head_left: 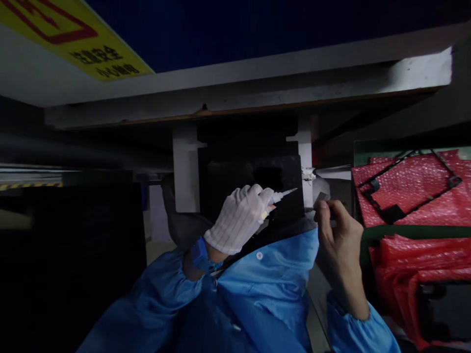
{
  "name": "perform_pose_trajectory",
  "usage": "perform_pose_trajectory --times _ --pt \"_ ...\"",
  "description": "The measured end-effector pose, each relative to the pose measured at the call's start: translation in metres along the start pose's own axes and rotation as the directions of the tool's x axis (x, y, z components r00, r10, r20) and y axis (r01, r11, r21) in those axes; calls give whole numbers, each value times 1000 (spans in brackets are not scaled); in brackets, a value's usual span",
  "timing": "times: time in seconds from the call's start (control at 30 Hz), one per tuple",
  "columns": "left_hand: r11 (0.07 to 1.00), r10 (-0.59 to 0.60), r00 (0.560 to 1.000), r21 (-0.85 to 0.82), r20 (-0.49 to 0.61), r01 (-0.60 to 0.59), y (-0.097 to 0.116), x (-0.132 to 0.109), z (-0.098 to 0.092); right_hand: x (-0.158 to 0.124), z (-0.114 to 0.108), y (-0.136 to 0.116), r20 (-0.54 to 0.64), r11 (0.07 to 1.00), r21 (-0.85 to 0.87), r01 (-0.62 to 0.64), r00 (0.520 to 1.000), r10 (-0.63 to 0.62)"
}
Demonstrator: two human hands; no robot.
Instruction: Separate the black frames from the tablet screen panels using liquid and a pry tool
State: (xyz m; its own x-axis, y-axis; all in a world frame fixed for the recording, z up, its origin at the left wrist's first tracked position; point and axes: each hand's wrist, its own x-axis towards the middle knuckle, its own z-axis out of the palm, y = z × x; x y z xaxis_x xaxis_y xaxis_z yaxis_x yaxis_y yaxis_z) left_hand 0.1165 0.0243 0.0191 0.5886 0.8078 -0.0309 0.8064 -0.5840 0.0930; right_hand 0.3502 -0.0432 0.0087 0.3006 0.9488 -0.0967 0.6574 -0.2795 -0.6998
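Observation:
My left hand [241, 218] wears a white striped glove and is closed round a small white pointed applicator [284, 195], whose tip points right toward a flat black panel [257, 191]. The panel stands propped against my blue smock, under a grey shelf. My right hand [336, 235] is bare and pinches the panel's right edge together with a small grey piece [321, 198] that I cannot make out. The two hands are a short way apart, with the applicator tip between them.
A grey shelf [235, 88] with white brackets [186, 166] hangs overhead. At the right, red bubble wrap [415, 191] carries a thin black frame [408, 181], with more red wrap below. A yellow warning sign [69, 39] is at the top left. The left side is dark.

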Motion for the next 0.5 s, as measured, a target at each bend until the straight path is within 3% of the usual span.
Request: perform_pose_trajectory --times 0.1,0.2,0.5 --pt "1000 -22 993 2 118 22 3 4 -5 -1 2 1 -35 998 21 63 997 -62" --pt "999 -41 985 -2 167 42 7 7 -8 -1 3 2 -44 994 32 106 994 -104" --pt "998 -40 986 -40 163 47 11 9 -8 -4 3 5 -50 992 13 126 991 -126"
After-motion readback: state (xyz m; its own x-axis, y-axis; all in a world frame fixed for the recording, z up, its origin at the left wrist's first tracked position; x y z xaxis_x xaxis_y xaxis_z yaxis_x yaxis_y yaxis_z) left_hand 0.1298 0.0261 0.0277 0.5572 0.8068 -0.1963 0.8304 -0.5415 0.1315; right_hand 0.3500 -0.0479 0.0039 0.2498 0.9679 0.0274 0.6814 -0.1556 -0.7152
